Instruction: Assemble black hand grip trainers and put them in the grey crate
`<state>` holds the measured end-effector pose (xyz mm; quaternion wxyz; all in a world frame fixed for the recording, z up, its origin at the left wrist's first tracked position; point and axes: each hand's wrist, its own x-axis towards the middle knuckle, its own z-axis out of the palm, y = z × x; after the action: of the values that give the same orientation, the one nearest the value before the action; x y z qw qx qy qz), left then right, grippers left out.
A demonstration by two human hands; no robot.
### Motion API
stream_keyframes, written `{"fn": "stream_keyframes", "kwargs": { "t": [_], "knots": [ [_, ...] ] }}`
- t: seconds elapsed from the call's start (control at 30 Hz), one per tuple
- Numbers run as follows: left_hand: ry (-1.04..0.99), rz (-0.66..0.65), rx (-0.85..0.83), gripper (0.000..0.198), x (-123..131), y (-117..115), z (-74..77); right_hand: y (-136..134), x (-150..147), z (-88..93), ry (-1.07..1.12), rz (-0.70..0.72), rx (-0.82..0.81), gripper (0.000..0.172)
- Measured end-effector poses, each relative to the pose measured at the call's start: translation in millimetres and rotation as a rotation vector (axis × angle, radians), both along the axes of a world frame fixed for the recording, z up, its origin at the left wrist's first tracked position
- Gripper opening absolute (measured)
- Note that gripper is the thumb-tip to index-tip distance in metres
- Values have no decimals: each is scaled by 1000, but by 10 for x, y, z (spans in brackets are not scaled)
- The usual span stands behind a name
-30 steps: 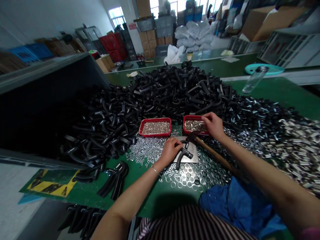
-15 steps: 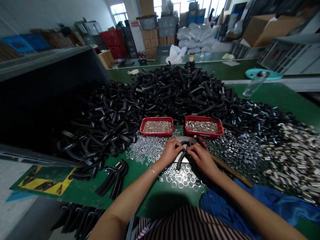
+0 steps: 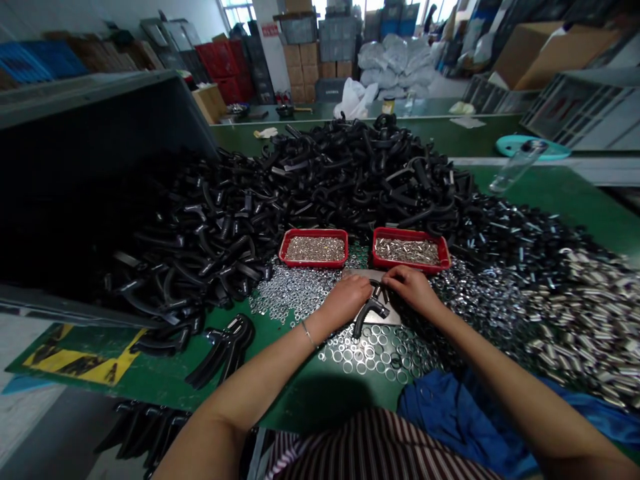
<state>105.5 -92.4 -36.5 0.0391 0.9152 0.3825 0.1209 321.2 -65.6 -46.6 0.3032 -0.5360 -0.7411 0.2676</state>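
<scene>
Left hand [image 3: 345, 299] closed over the upper part of a black plastic handle [image 3: 369, 313]. Right hand [image 3: 413, 290] just beside it, with fingertips [image 3: 387, 280] on the top of the same handle; clamped or only touching, not possible to tell from this view. Both hands near together, forearms spreading apart toward the body. Handle lying over a steel plate [image 3: 393, 318], with its stem pointing down and to the left.

Thin bracelet [image 3: 308, 335] around the left wrist. Striped shirt [image 3: 380, 450] and blue cloth [image 3: 450, 413] at the near edge of the green bench [image 3: 320, 393]. Just in front of the plate, many silver washers [image 3: 370, 353]; on its left side, a spread of small nuts [image 3: 287, 293]. On the bench at left, two black hand grips [image 3: 225, 350], near a yellow and black marking [image 3: 80, 360].

Beyond the plate, two red trays side by side: left tray [image 3: 313, 248] and right tray [image 3: 410, 248], both with small silver parts. Behind them, a big heap of black handles [image 3: 325, 187], running into a dark bin [image 3: 100, 147] at left. On the right, black bolts [image 3: 510, 233] and silver sleeves [image 3: 580, 320]. Farther away, a glass bottle [image 3: 517, 167], white sacks [image 3: 395, 63] and cartons [image 3: 305, 63].
</scene>
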Motion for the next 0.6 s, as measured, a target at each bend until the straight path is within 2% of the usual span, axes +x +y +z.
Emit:
{"fn": "stream_keyframes", "kwargs": {
  "t": [0.13,0.23,0.43,0.6],
  "knots": [
    [54,70,48,21,25,-224,-14,45,-9,-21,-21,47,-7,12],
    [3,141,19,33,34,-346,-29,21,17,-12,-30,67,-6,12],
    [-56,193,-44,32,17,-370,-68,-18,23,-29,-66,76,26,14],
    [-90,190,-50,30,3,-372,-99,-84,-44,29,-316,135,196,16]
  ]
}}
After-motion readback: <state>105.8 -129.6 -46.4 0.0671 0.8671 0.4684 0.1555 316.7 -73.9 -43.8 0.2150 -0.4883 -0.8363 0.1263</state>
